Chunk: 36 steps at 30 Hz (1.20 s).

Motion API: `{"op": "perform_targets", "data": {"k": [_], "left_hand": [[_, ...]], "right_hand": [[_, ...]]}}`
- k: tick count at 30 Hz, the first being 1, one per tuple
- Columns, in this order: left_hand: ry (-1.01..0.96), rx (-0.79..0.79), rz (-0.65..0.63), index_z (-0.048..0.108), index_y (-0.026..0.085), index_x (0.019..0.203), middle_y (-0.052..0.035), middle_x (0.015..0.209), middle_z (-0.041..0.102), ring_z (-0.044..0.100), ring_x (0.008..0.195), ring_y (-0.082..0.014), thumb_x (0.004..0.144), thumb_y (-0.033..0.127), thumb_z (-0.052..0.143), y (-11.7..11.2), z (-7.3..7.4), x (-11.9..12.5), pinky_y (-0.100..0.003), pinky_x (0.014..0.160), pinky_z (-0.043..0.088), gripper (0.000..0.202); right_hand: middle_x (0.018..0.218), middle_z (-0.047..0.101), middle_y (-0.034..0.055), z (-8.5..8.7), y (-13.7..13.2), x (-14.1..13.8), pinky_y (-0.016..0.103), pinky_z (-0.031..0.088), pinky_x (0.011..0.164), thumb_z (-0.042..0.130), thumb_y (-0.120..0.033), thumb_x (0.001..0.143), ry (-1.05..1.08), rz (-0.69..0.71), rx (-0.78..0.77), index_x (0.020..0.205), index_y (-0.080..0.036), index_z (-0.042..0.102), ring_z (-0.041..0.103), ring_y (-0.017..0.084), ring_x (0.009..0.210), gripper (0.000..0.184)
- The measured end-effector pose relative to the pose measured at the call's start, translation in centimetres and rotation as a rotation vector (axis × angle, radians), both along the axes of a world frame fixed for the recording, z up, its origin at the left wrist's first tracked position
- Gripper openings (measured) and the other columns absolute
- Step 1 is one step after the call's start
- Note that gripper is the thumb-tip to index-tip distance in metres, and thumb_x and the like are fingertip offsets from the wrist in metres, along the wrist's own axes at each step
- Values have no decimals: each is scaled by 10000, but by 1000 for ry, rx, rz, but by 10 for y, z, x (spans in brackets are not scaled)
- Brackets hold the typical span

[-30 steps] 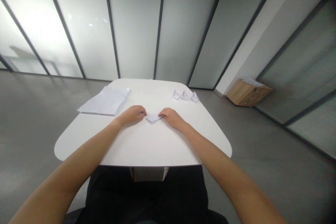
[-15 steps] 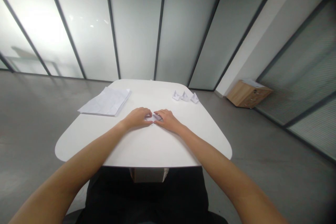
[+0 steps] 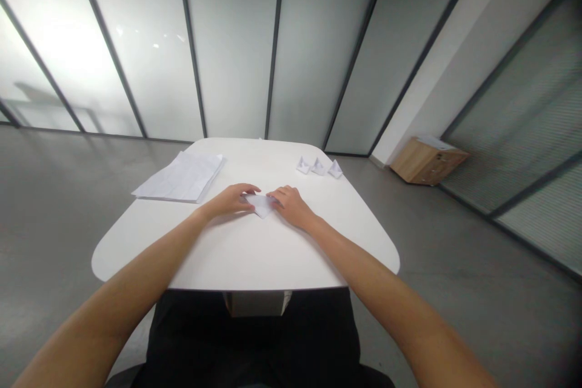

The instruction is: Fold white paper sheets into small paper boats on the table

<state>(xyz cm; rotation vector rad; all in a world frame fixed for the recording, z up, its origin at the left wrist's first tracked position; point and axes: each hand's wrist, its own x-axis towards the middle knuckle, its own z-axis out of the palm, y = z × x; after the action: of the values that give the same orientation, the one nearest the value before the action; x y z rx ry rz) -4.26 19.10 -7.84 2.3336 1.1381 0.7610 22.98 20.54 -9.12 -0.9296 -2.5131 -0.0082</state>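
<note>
A small piece of folded white paper (image 3: 262, 205), roughly triangular with its point toward me, is between my hands over the middle of the table. My left hand (image 3: 233, 200) grips its left corner, thumb in front and fingers behind. On the opposite side, my right hand (image 3: 291, 203) is closed on the right corner, with its fingers partly covering the paper. Three small folded paper boats (image 3: 317, 167) stand in a row at the far right of the table.
The white table (image 3: 254, 257) has rounded corners. A stack of white paper sheets (image 3: 179, 177) lies at its left side. Under the near edge a box (image 3: 257, 303) shows by my lap. On the floor at the right stands a wooden cabinet (image 3: 422, 162) by the wall.
My left hand has shifted left, away from my right hand. More of the folded paper now shows between them, flat and triangular. The view has turned very slightly.
</note>
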Motion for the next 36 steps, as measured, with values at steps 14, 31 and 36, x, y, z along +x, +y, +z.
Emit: {"op": "perform_targets", "data": {"k": [14, 31, 36], "left_hand": [[-261, -237, -97, 635, 218, 1328, -125, 1348, 634, 596, 1253, -265, 834, 463, 747, -12, 8, 18, -363, 1000, 530, 563], [-333, -157, 1, 658, 203, 1273, -70, 1066, 688, 630, 971, -199, 855, 496, 708, -11, 8, 24, -285, 796, 508, 512], [-263, -105, 31, 680, 214, 1243, -43, 1002, 689, 606, 847, -165, 852, 501, 697, -5, 3, 23, -254, 710, 474, 485]], "right_hand": [[855, 698, 17, 1, -1, 1, 262, 446, 767, 488, -216, 989, 327, 60, -273, 948, -188, 710, 619, 151, 789, 228], [717, 658, -18, 4, -3, -4, 246, 409, 640, 551, -410, 960, 474, 71, -482, 830, -189, 645, 553, 129, 650, 274], [828, 682, 13, 3, 1, -3, 257, 412, 674, 565, -412, 960, 437, 72, -366, 893, -180, 701, 563, 137, 715, 277]]}}
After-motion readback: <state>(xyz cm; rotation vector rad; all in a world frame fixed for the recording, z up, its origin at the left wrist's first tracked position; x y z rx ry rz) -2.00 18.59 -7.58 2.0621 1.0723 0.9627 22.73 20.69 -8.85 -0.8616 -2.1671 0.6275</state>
